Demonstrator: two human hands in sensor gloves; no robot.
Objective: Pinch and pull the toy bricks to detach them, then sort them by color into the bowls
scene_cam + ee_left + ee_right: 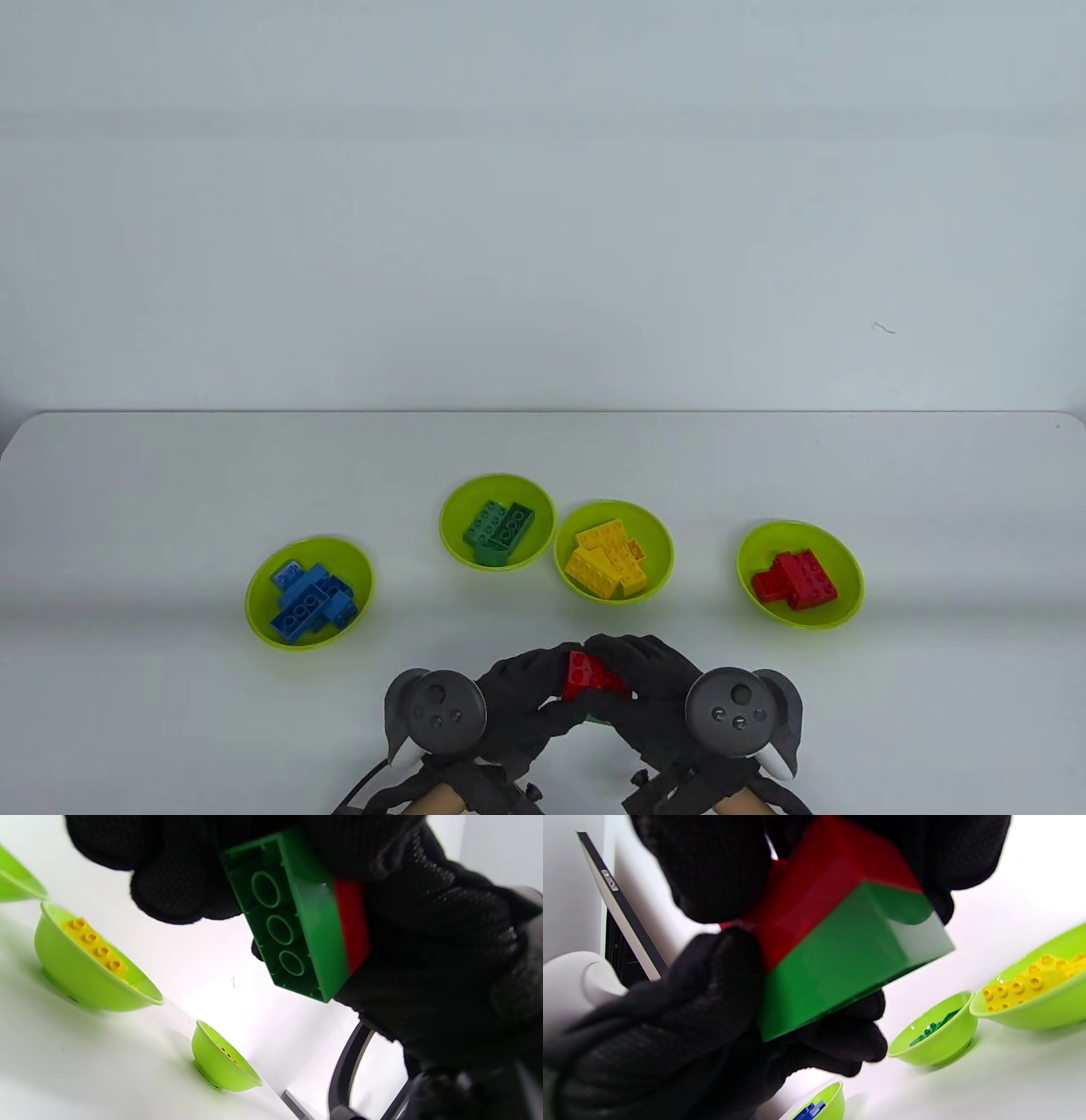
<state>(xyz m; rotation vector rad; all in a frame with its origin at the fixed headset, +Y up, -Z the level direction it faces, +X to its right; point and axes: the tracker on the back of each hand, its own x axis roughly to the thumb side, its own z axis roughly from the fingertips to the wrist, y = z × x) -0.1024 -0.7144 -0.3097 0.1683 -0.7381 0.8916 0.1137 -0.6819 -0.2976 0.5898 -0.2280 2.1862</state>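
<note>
Both gloved hands meet at the table's front edge around a two-brick stack, a red brick (592,673) pressed onto a green brick (297,925). My left hand (522,689) grips the green brick (840,963) from below and the side. My right hand (655,679) curls over the red brick (831,878) from above. The two bricks are still joined, with no gap at the seam in either wrist view. In the table view the green brick is almost wholly hidden under the red one and the gloves.
Four lime bowls stand in an arc beyond the hands: the blue-brick bowl (254,613) at the left, the green-brick bowl (450,509), the yellow-brick bowl (660,536), and the red-brick bowl (850,594) at the right. Each holds several bricks.
</note>
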